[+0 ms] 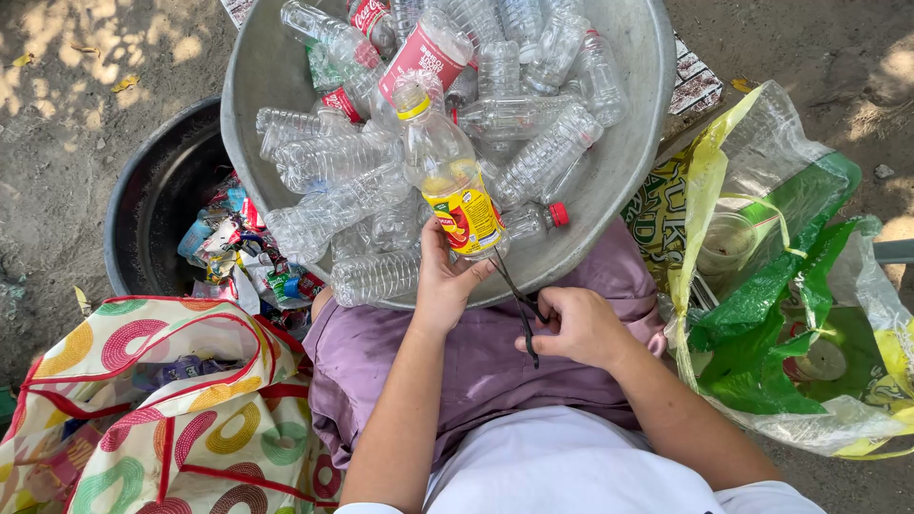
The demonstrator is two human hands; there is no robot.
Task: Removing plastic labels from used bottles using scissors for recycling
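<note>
My left hand grips the base of a clear plastic bottle with a yellow and red label and a yellow neck ring, held over a large grey metal basin. My right hand holds black scissors whose blades point up toward the bottle's label. The basin rests on my lap and is filled with several empty clear plastic bottles, some with red labels or red caps.
A black tub at the left holds torn coloured labels. A patterned bag with coloured rings lies at the lower left. A green and yellow plastic sack stands open at the right. Bare dirt ground surrounds everything.
</note>
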